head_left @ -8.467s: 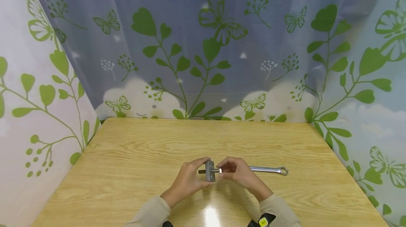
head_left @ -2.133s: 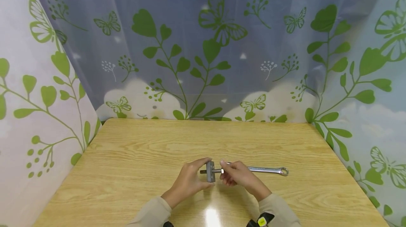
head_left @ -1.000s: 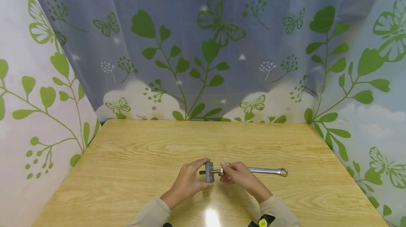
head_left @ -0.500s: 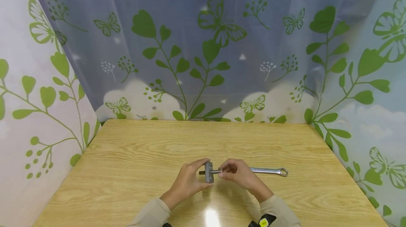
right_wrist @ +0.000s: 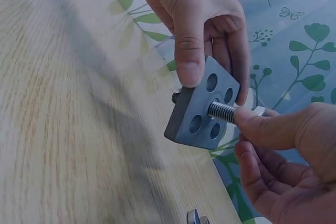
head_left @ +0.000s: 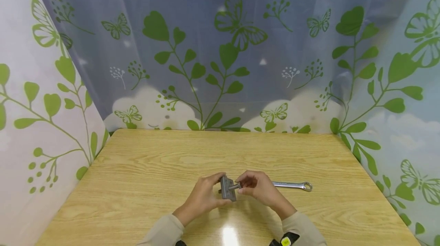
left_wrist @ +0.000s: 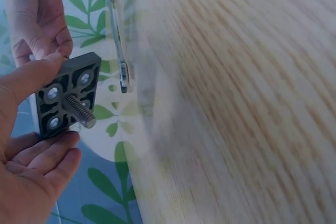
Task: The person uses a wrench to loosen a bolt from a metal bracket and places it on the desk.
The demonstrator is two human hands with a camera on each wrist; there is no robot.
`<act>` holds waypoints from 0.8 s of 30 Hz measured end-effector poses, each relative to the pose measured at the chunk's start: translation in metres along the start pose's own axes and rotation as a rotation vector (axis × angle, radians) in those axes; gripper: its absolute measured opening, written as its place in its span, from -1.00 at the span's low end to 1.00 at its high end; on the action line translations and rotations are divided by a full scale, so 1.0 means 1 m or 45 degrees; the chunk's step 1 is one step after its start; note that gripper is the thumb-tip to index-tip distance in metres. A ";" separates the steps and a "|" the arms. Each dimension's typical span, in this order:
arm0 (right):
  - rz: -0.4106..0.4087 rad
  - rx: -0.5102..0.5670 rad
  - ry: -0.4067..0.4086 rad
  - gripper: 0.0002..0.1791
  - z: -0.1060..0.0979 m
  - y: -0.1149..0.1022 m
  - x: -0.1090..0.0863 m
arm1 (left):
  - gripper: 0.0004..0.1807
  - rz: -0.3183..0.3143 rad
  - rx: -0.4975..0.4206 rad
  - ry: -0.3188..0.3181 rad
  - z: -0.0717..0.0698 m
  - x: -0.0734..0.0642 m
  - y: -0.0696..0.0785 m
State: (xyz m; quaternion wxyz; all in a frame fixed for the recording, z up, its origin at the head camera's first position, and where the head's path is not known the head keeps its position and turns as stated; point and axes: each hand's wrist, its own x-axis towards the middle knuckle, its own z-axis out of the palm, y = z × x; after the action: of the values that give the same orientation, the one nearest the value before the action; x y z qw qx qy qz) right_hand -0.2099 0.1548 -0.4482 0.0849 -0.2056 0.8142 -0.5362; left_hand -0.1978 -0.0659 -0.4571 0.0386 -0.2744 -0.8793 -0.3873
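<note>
My left hand (head_left: 201,198) grips a small grey square plate (right_wrist: 202,106) by opposite edges, thumb on one side and fingers on the other. The plate has several round holes, with metal inserts visible on its ribbed back in the left wrist view. A threaded bolt (right_wrist: 223,112) runs through its centre, its tip poking out of the back. With thumb and fingers, my right hand (head_left: 258,189) pinches the bolt's head end, which is mostly hidden by them. Both hands hold the assembly above the wooden table (head_left: 154,165), the plate tilted.
A silver combination wrench (head_left: 290,185) lies on the table behind and right of my right hand, which covers its near end. A curtain (head_left: 192,97) with green leaves and butterflies surrounds the table's back and sides.
My right fingers have shifted their hold on the bolt head several times. Within the last half second the plate has turned, its holed face now showing more toward the head camera.
</note>
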 end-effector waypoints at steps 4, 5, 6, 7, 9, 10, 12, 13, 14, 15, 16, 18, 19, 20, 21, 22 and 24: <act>0.012 0.018 -0.017 -0.75 0.001 0.000 -0.001 | -0.21 0.003 -0.015 0.004 0.000 0.000 -0.001; 0.019 0.026 -0.023 -0.74 0.001 0.000 -0.001 | -0.22 0.001 -0.019 0.015 0.000 0.000 -0.002; 0.029 0.038 -0.031 -0.72 0.001 0.000 -0.001 | -0.22 -0.001 -0.026 0.025 0.001 0.000 -0.002; 0.042 0.045 -0.044 -0.70 0.001 0.000 -0.002 | -0.22 -0.004 -0.034 0.038 0.001 0.000 -0.002; 0.078 0.049 -0.078 -0.66 0.000 0.000 -0.002 | -0.22 -0.014 -0.055 0.059 0.000 -0.001 -0.002; 0.100 0.065 -0.101 -0.65 -0.001 0.000 -0.002 | -0.23 -0.018 -0.065 0.068 0.000 -0.001 -0.002; 0.141 0.081 -0.138 -0.62 -0.001 0.002 -0.002 | -0.23 -0.022 -0.073 0.082 0.000 0.000 -0.002; 0.162 0.089 -0.153 -0.60 -0.001 0.002 -0.001 | -0.23 -0.024 -0.076 0.087 0.000 0.000 -0.001; 0.188 0.105 -0.159 -0.56 -0.001 0.002 -0.001 | -0.23 -0.021 -0.073 0.092 0.000 0.000 -0.001; 0.213 0.128 -0.163 -0.50 0.000 0.002 -0.001 | -0.23 -0.016 -0.071 0.097 0.000 0.000 -0.001; 0.235 0.153 -0.169 -0.45 0.001 0.002 0.000 | -0.23 -0.011 -0.066 0.101 0.000 0.001 -0.001; 0.276 0.175 -0.166 -0.35 0.002 0.000 0.000 | -0.23 -0.003 -0.059 0.106 0.001 0.001 -0.001; 0.295 0.190 -0.160 -0.32 0.003 -0.001 0.001 | -0.23 0.001 -0.060 0.110 0.001 0.001 0.000; 0.309 0.194 -0.152 -0.31 0.003 -0.001 0.001 | -0.23 0.006 -0.061 0.114 0.001 0.001 0.000; 0.314 0.189 -0.146 -0.31 0.003 -0.002 0.001 | -0.23 0.009 -0.065 0.115 0.001 0.001 0.000; 0.313 0.177 -0.136 -0.33 0.003 -0.003 0.001 | -0.23 0.010 -0.066 0.115 0.001 0.001 0.000; 0.314 0.154 -0.099 -0.39 0.003 -0.003 0.001 | -0.24 0.012 -0.069 0.117 0.001 0.001 0.000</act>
State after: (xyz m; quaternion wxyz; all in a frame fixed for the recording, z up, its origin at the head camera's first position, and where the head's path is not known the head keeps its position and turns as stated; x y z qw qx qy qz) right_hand -0.2090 0.1505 -0.4463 0.1938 -0.1193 0.7956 -0.5614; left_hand -0.1982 -0.0646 -0.4572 0.0733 -0.2616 -0.8645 -0.4229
